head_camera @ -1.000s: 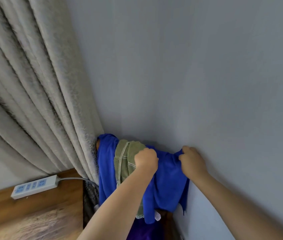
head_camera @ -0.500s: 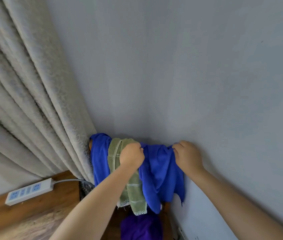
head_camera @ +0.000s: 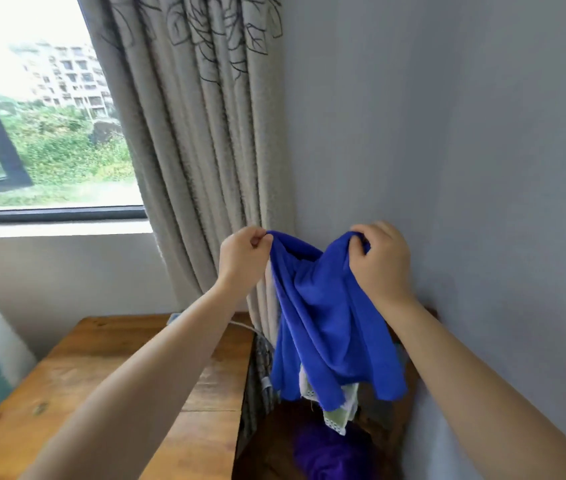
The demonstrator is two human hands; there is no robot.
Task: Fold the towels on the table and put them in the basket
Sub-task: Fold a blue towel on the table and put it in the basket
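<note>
A blue towel hangs in the air in front of the wall corner, held by its top edge. My left hand pinches the towel's left corner. My right hand grips its right corner. Below the blue cloth peeks the lace-trimmed end of a green towel. A purple towel lies low down in the dark gap between table and wall. No basket is visible.
A wooden table fills the lower left, with a white cable at its far edge. A patterned curtain hangs beside the window. The grey wall stands close on the right.
Both hands have lifted the blue towel up and away from the pile. The view has tilted upward, bringing the window into sight. The green towel now hangs mostly hidden behind the blue one.
</note>
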